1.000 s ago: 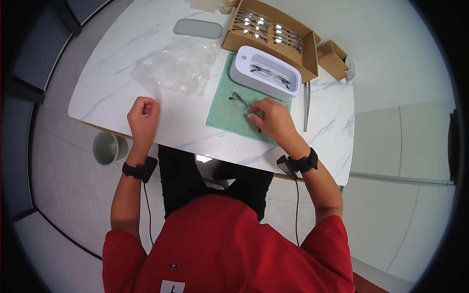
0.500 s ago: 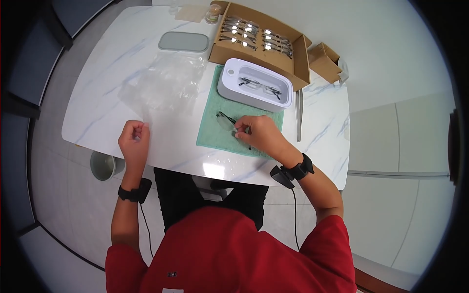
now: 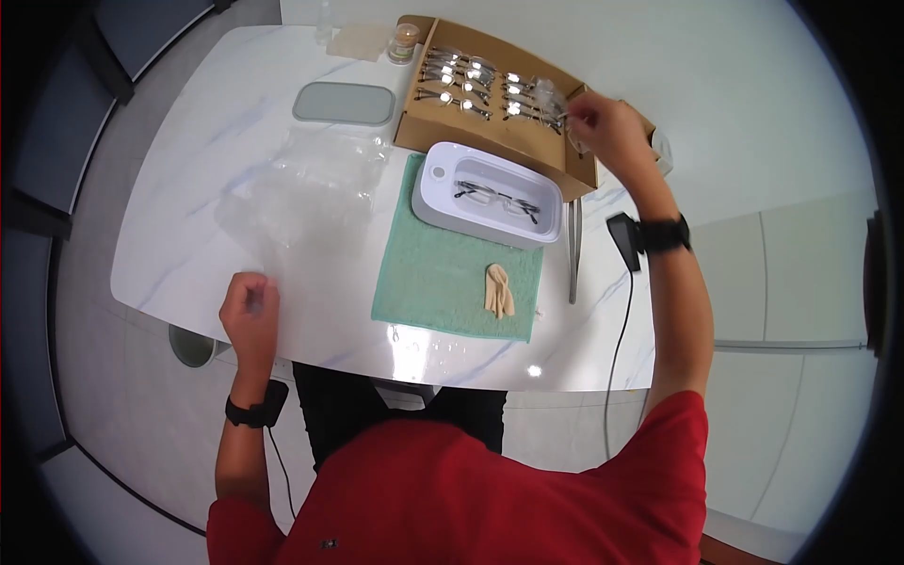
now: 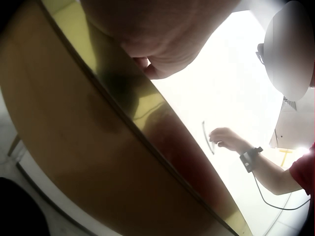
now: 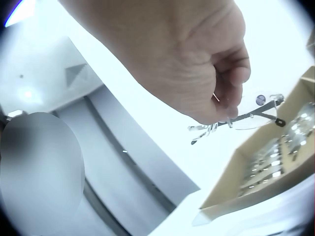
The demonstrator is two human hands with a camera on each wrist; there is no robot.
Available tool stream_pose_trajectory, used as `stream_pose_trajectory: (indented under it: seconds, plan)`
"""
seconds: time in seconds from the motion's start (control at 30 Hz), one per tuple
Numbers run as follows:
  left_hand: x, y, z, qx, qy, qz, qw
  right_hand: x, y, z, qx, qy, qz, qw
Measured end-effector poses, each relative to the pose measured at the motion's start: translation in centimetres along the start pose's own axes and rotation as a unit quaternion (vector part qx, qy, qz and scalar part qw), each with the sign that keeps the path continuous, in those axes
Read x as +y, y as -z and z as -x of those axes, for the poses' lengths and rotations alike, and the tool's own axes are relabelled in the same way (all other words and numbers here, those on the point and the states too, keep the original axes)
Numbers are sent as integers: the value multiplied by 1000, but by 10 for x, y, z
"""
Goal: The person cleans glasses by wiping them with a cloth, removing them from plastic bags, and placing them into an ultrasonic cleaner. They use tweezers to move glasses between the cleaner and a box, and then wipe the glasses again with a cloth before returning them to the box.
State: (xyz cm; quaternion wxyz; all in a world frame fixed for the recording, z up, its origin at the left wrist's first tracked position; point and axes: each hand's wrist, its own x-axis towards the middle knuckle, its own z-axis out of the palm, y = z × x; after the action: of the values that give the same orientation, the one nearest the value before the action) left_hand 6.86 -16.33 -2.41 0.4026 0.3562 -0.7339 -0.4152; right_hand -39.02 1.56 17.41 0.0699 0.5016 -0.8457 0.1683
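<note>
My right hand pinches a pair of rimless eyeglasses with dark temples, held over the right end of the cardboard box. Rows of similar eyeglasses lie in that box. In the right wrist view, thumb and fingers meet at the middle of the frame, and a small round sticker shows on one lens. My left hand rests idle by the table's front edge, fingers loosely curled, holding nothing. Another pair of glasses sits in the white ultrasonic cleaner on the green towel.
A crumpled beige cloth-like piece lies on the towel. Tweezers lie right of the cleaner. Clear plastic bags spread over the left side, below a grey lid. A small jar stands by the box; a bin is below the table.
My right hand has lifted the eyeglasses off the towel and carried them up and right to the box, uncovering the beige piece. The left hand stays by the table edge; the head view has shifted.
</note>
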Motion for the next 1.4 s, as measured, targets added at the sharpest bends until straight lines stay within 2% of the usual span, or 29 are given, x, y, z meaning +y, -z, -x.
stream_pose_trajectory:
  seconds: [0.13, 0.27, 0.57, 0.7, 0.77, 0.87, 0.97, 1.03, 1.1, 1.17, 1.23, 1.4]
  plan:
    - [-1, -1, 0, 2, 11, 8, 1000, 60, -61, -21, -86, 80, 106, 987]
    - [0, -1, 1, -2, 13, 9, 1000, 76, -92, -26, -92, 78, 130, 984]
    - [1, -2, 1, 1, 9, 16, 1000, 98, -124, -41, -114, -20, 177, 977]
    - [-7, -1, 1, 3, -1, 2, 1000, 96, -120, -40, -69, -25, 166, 983]
    - [-1, -2, 1, 3, 0, -1, 1000, 72, -94, -32, -61, -19, 133, 989]
    - [-4, -1, 0, 8, -7, -10, 1000, 40, -59, -12, 46, 43, 50, 997]
    - [-8, -4, 1, 10, 3, 7, 1000, -20, -13, 40, 105, 32, -60, 992]
    - [-5, -3, 0, 10, 8, 15, 1000, -53, 4, 84, 116, 8, -31, 993]
    - [-7, -4, 1, 12, -2, 16, 1000, -68, -4, 128, 101, -18, -77, 992]
    - [-9, -4, -1, 15, -7, 19, 1000, -72, -26, 162, 45, -72, -125, 989]
    - [-13, -5, 0, 16, -2, 25, 1000, -73, -54, 189, 27, -136, -156, 978]
    - [-14, -6, -1, 15, 14, 33, 999, -95, -83, 216, -36, -188, -137, 972]
